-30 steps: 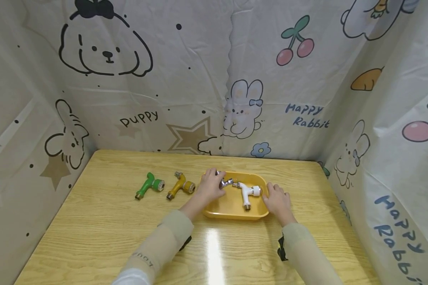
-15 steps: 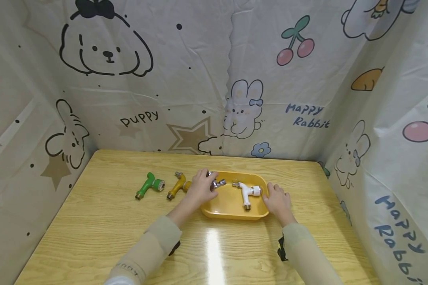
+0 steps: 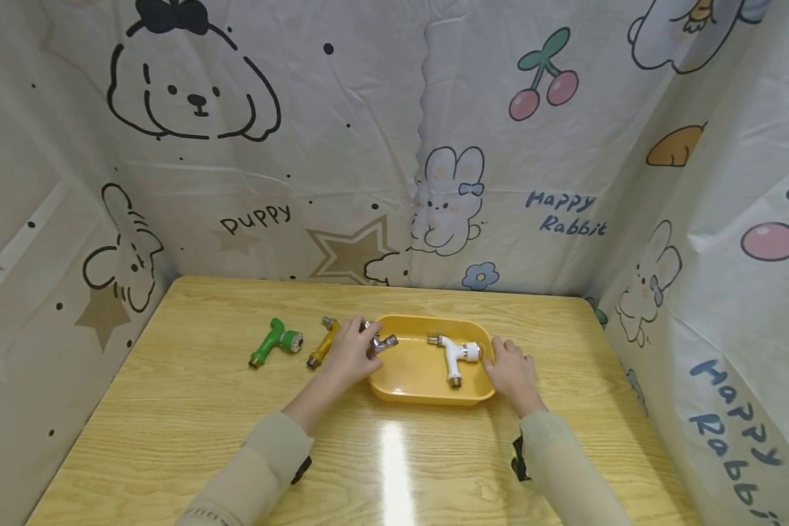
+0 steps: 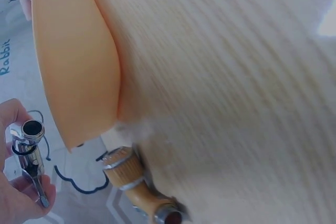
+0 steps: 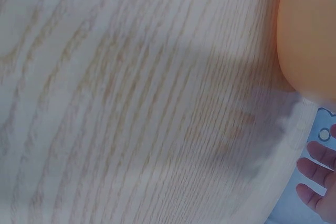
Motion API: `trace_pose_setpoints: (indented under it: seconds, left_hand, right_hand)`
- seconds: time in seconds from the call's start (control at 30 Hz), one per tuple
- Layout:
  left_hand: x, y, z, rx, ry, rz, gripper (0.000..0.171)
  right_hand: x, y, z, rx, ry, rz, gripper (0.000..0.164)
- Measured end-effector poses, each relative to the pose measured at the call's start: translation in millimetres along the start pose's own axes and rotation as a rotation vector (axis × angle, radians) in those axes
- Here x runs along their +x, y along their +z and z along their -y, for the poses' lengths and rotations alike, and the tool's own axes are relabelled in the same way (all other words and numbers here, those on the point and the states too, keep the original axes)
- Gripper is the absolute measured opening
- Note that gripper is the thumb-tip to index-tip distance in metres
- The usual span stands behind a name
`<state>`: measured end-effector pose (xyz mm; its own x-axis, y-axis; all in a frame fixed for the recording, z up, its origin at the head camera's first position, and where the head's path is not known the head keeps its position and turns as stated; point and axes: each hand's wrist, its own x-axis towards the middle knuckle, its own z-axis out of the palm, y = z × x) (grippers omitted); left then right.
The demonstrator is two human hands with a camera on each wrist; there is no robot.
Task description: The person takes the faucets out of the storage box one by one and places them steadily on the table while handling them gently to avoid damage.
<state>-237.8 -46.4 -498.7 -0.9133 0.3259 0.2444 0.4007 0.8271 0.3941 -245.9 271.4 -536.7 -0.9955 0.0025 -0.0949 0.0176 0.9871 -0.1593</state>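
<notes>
My left hand point(image 3: 347, 352) grips a chrome tap point(image 3: 383, 343) above the left rim of a yellow tray point(image 3: 408, 380). In the left wrist view, the round open end of this chrome tap point(image 4: 30, 142) faces the camera, with fingers and thumb around its body. Inside the tray, toward its right end, lies a white tap point(image 3: 456, 356). My right hand point(image 3: 514, 371) rests at the tray's right rim. Its fingers point(image 5: 315, 174) are spread and relaxed in the right wrist view. A yellow-brown tap point(image 3: 322, 349) lies just left of the left hand, which partly hides it.
A green tap point(image 3: 276, 342) lies farther left on the wooden table point(image 3: 191, 394). Behind the table's back edge hangs a printed cloth point(image 3: 342, 153), which also closes off both sides. Light glares on the tabletop in front of the tray.
My left hand has carried the chrome tap leftward, from inside the tray to over its left rim, and now covers part of the yellow-brown tap. The right hand has stayed put.
</notes>
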Motion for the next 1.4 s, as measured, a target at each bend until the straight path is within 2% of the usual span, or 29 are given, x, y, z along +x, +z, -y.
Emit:
trace_pose_setpoints:
  seconds: [0.27, 0.5, 0.83, 1.03, 1.4]
  left_hand:
    - [-16.3, -1.2, 10.9, -0.049, 0.003, -0.079, 0.053]
    - [-30.6, 3.1, 21.2, -0.072, -0.004, -0.085, 0.053]
    - [-52.7, 8.7, 31.6, -0.121, 0.021, -0.135, 0.051]
    - [-65.2, 15.8, 40.2, -0.111, 0.015, -0.13, 0.053]
    - [-79.9, 24.4, 51.4, -0.07, -0.006, -0.045, 0.055]
  right_hand:
    - [0, -1, 1, -0.008, 0.003, 0.003, 0.047]
    - [0, -2, 0, -0.018, -0.001, 0.016, 0.048]
    - [-2, 0, -1, 0.006, -0.004, 0.006, 0.047]
    - [-2, 0, 0, 0.019, -0.003, 0.003, 0.047]
    - [-2, -2, 0, 0.021, -0.009, -0.003, 0.046]
